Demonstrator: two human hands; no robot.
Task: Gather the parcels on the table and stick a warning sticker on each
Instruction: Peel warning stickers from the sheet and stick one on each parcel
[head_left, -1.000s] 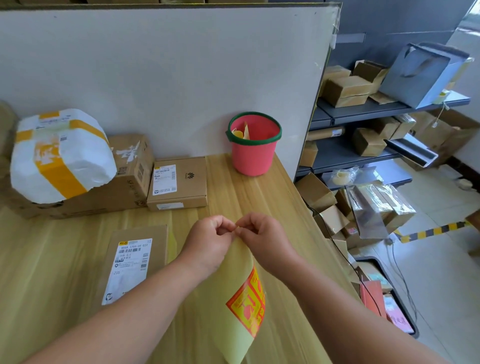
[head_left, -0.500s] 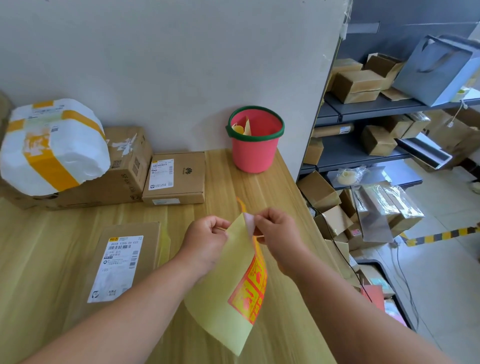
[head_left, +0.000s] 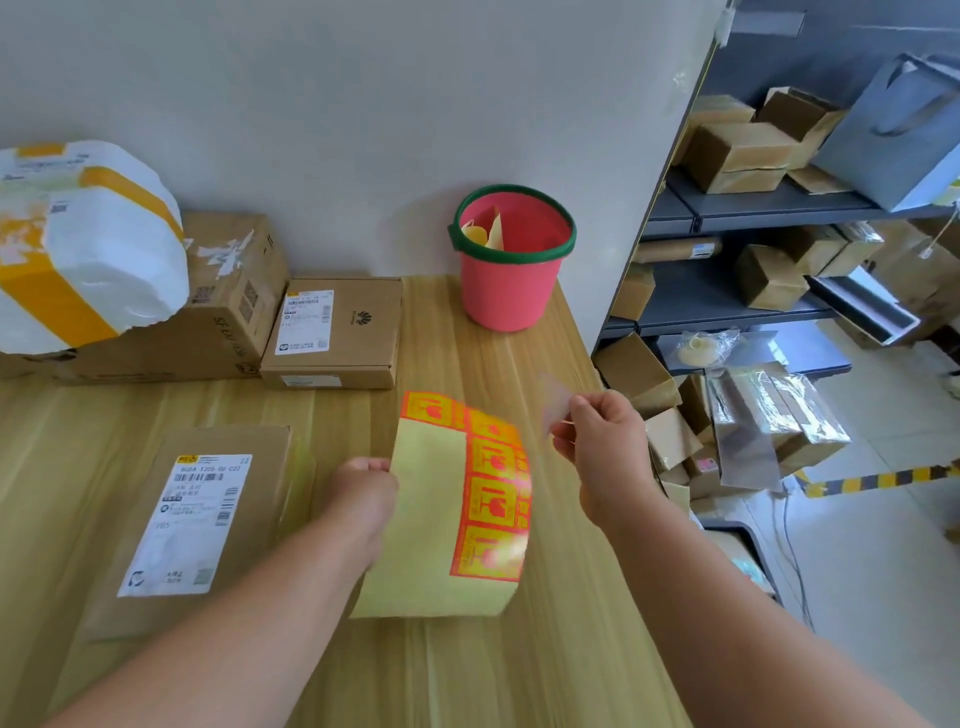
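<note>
Desk of pale wood carries the parcels: a flat parcel at near left, and by the wall a small box beside a large carton with a white taped bundle on it. The left hand curls its fingers round the edge of the sticker sheet, held above the desk. The right hand, just right of the sheet, pinches a pale, blurred slip. A red bucket stands behind.

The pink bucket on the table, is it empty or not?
Not empty. The pink bucket stands upright, and yellow paper scraps show inside its rim.
</note>
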